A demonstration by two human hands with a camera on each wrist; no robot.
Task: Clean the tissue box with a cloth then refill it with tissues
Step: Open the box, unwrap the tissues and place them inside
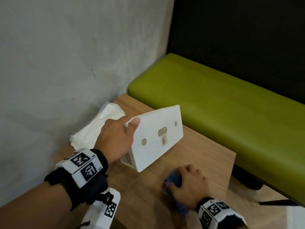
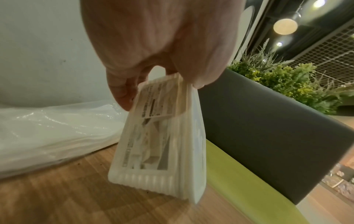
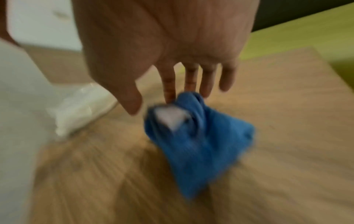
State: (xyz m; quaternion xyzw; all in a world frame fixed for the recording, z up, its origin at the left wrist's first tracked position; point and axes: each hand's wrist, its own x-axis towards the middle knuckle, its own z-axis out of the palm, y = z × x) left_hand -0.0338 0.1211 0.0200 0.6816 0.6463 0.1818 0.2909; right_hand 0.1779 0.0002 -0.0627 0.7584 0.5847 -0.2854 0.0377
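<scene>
My left hand [image 1: 125, 131] grips one short end of the white plastic tissue box [image 1: 158, 138], thumb on top, and holds it tilted over the wooden table [image 1: 203, 154]. Its flat face with an oval slot points up at me. In the left wrist view the box [image 2: 157, 144] hangs from that hand [image 2: 153, 45], printed paper showing through its ribbed end. My right hand [image 1: 188, 180] sits on the table's near right with a crumpled blue cloth [image 1: 174, 178] under its curled fingers. In the blurred right wrist view the fingertips [image 3: 169, 97] hold the cloth [image 3: 199, 144] at its peak.
A plastic-wrapped pack of white tissues [image 1: 99, 128] lies against the grey wall [image 1: 57, 63] at the table's back left. A green bench seat [image 1: 214, 100] with a dark backrest runs along the far side. Plants [image 2: 287, 78] stand behind the backrest.
</scene>
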